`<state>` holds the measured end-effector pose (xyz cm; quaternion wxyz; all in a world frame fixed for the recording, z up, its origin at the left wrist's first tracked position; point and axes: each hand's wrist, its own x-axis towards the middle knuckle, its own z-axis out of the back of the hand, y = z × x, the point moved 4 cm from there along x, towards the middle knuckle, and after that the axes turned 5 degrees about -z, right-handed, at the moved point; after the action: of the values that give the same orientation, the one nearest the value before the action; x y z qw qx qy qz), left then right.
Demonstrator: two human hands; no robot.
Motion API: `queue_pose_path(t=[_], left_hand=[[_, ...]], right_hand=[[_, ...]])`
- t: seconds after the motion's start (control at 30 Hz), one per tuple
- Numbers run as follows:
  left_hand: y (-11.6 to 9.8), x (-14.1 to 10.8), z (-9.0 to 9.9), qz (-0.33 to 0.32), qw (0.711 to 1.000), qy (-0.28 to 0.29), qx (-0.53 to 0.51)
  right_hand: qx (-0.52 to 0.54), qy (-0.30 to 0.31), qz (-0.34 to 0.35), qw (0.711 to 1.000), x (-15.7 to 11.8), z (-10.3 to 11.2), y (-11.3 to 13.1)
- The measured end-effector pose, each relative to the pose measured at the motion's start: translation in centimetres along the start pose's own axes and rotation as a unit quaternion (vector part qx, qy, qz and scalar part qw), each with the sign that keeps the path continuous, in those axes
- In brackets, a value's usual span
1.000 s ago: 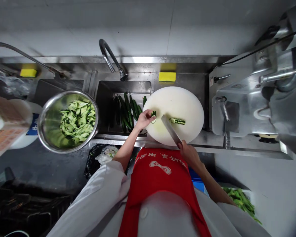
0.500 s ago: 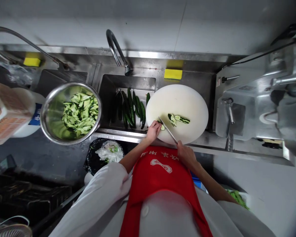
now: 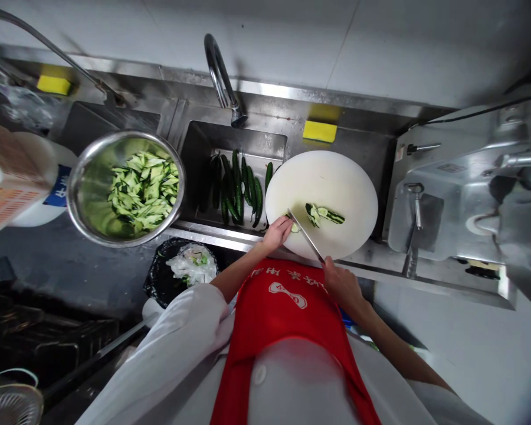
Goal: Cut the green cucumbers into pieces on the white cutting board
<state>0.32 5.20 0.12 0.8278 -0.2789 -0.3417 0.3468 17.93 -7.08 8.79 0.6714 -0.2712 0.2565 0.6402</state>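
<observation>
Knife (image 3: pixel 308 239) gripped in right hand (image 3: pixel 344 288); left hand (image 3: pixel 277 233) holds cucumber piece (image 3: pixel 294 228) by near left edge of cutting board (image 3: pixel 336 177). Fingertips best curled back from knife

Curved metal faucet (image 3: pixel 218 74) at back, spout bent over. Long thin metal pipe (image 3: pixel 48 46) arching across upper left. Yellow sponge (image 3: pixel 319 131) on the rear ledge, right of faucet; second sponge (image 3: pixel 53 84) far left, crumpled clear plastic (image 3: pixel 29 107) just below it. Left edge: basket with orange slots (image 3: pixel 11 200), in front of a white tub (image 3: pixel 35 177) bearing a blue label (image 3: pixel 58 186). Below: black bin liner (image 3: pixel 159 274), clear bag (image 3: pixel 192 268) with green scraps inside. Lower left: dark crates (image 3: pixel 75 348), blurred. Right: metal equipment (image 3: pixel 473 203), black-handled tool (image 3: pixel 423 147) near its rear edge, dark cord (image 3: pixel 473 110) running behind.
</observation>
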Motion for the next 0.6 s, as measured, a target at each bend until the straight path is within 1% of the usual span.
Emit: queue_pose_path(t=[0.2,0.27,0.37,0.5,0.6], left_hand=[[0.35,-0.23,-0.28,0.016,1.0,-0.008,-0.016],[0.41,-0.39,-0.27,0.02,1.0,-0.013,-0.019],[0.49,-0.68,-0.13,0.016,0.999,-0.017,-0.029],[0.54,-0.89,0.12,0.003,0.999,-0.019,-0.025],[0.57,-0.95,0.14,-0.005,1.0,-0.029,-0.009]], right_hand=[[0.006,-0.01,-0.005,1.0,0.65,0.4,0.42],[0.012,0.002,-0.001,1.0,0.72,0.26,0.44],[0.013,0.008,-0.005,1.0,0.88,0.14,0.54],[0.003,-0.019,-0.001,1.0,0.75,0.37,0.77],[0.002,-0.011,0.007,1.0,0.56,0.4,0.95]])
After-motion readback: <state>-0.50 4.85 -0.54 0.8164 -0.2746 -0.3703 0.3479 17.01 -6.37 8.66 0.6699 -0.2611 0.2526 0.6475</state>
